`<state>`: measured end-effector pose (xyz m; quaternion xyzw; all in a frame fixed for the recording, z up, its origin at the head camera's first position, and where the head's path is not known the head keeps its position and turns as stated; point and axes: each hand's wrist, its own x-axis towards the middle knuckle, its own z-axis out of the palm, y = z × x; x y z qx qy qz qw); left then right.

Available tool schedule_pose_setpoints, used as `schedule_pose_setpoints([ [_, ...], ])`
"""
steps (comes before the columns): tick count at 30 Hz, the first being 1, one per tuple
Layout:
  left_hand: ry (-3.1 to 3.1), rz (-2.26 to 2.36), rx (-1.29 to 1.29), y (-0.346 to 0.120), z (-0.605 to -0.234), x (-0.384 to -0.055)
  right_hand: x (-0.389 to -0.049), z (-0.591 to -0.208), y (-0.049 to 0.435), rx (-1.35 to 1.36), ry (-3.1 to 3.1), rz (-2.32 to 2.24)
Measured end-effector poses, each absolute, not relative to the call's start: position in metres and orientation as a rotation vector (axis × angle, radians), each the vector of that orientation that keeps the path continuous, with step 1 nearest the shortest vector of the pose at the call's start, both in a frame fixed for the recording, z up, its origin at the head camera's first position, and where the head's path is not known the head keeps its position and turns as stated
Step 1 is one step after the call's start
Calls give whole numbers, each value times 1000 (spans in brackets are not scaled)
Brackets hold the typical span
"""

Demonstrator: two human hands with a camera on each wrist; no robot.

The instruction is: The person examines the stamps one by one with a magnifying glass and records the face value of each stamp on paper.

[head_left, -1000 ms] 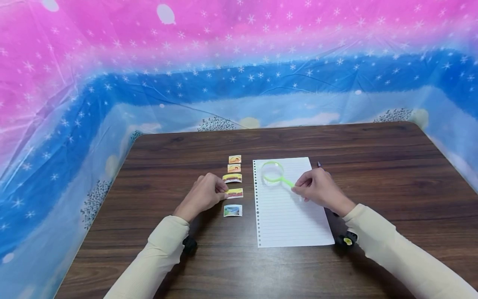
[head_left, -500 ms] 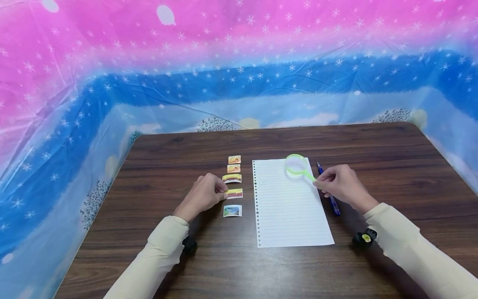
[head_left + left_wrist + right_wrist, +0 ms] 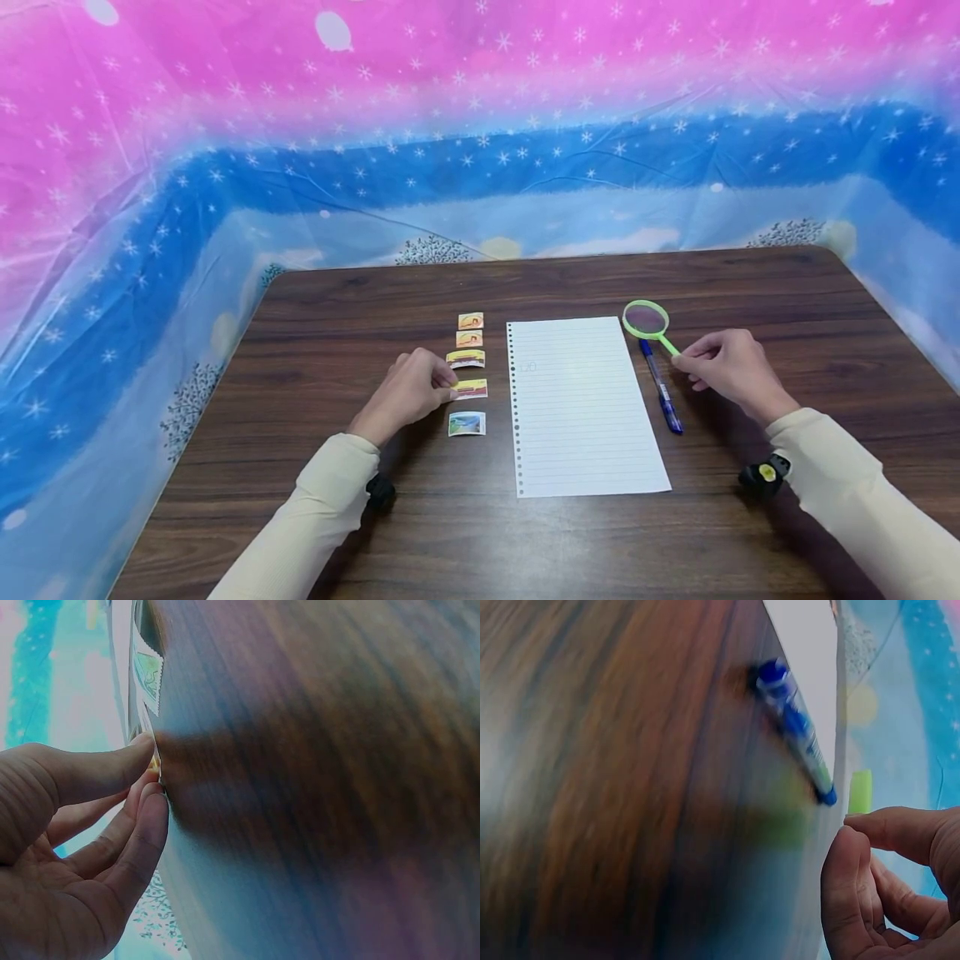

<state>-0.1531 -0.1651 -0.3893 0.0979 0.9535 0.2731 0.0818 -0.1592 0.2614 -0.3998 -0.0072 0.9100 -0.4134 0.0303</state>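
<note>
A light-green magnifying glass (image 3: 647, 318) is in my right hand (image 3: 735, 372), whose thumb and fingers pinch the handle's end. Its lens is over the table just beyond the paper's top right corner; in the right wrist view only a bit of the green handle (image 3: 860, 792) shows. My left hand (image 3: 408, 390) pinches the left edge of a yellow and dark-red stamp (image 3: 472, 388), fourth from the top in a column. A landscape stamp (image 3: 467, 423) lies nearest me. Above are another yellow stamp (image 3: 466, 358) and two small orange stamps (image 3: 470, 339).
A punched lined sheet (image 3: 585, 417) with faint marks at its upper left lies right of the stamps. Along its right edge lies a blue pen (image 3: 662, 387). The brown wooden table (image 3: 360, 308) ends at a snowflake-patterned cloth (image 3: 540, 150).
My right hand has carried the magnifying glass rightward off the sheet to above the pen, bringing the pen and faint marks into view. The left hand has stayed at the stamp.
</note>
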Motion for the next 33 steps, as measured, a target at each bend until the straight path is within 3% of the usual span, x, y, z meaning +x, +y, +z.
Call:
schedule_pose_setpoints([
  [33,2858,823,302,-165,-391,-153,-157,-414,282,113,2813,-1225],
])
